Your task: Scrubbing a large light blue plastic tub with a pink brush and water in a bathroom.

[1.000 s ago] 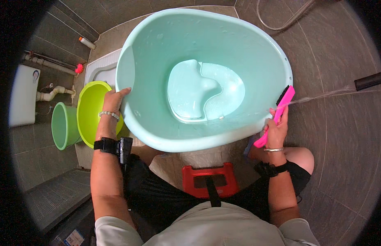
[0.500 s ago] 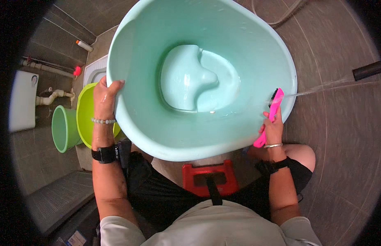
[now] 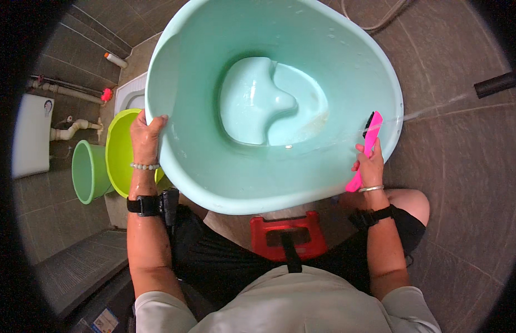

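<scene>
Floor (image 3: 458, 188) spreads right of the tub (image 3: 252, 172). The left hand (image 3: 144, 139) grips its left rim, the right hand (image 3: 371, 167) a brush (image 3: 372, 133) near the right rim.

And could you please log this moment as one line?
left hand: gripping tub; right hand: holding pink brush; water jet: aimed at tub

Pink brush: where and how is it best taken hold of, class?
Probably by the lower handle, from the person's side, where the right grip holds it. The pink brush slants with its handle end nearest the person, while the black bristles sit at the far end, facing left.
</scene>
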A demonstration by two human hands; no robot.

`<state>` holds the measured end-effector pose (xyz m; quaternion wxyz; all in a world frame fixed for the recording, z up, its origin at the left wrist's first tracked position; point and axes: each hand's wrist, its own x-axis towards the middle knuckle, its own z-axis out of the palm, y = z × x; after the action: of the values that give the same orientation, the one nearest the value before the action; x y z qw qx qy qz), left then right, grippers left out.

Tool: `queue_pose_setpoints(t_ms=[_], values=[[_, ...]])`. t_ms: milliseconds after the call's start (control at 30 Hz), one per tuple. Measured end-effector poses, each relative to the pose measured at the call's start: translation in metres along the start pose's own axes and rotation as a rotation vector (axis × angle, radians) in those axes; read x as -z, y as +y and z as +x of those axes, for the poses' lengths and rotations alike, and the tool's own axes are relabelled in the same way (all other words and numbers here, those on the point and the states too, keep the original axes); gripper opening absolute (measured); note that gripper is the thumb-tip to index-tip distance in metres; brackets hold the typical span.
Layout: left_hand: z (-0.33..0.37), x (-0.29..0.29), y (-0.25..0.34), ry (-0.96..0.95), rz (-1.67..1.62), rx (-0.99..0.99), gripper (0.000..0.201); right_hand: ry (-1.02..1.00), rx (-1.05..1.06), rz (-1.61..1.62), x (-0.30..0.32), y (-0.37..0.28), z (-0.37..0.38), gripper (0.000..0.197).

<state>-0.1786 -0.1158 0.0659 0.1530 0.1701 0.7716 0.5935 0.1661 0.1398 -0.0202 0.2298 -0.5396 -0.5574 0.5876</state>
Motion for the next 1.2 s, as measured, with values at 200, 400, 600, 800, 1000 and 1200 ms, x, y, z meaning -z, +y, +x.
queue_pose_setpoints(t_ms=[200, 400, 600, 800, 1000, 1200], values=[[0.002, 0.003, 0.003, -0.056, 0.030, -0.011, 0.022, 0.020, 0.032, 0.020, 0.000, -0.003, 0.000, 0.070], [0.001, 0.000, 0.007, -0.057, 0.056, -0.060, 0.023, 0.012, 0.022, 0.028, 0.002, -0.002, -0.005, 0.071], [0.000, -0.002, 0.009, -0.021, 0.051, -0.073, 0.022, 0.029, 0.045, 0.005, 0.002, -0.001, 0.001, 0.072], [0.002, -0.003, 0.003, -0.004, 0.014, -0.005, 0.022, 0.044, 0.052, -0.008, 0.005, 0.002, 0.000, 0.073], [0.009, 0.010, -0.012, 0.035, -0.020, 0.087, 0.022, 0.046, 0.155, -0.017, 0.001, -0.005, -0.005, 0.074], [0.003, 0.004, -0.005, 0.024, -0.007, 0.087, 0.026, 0.075, 0.161, -0.010, 0.003, -0.005, -0.005, 0.074]])
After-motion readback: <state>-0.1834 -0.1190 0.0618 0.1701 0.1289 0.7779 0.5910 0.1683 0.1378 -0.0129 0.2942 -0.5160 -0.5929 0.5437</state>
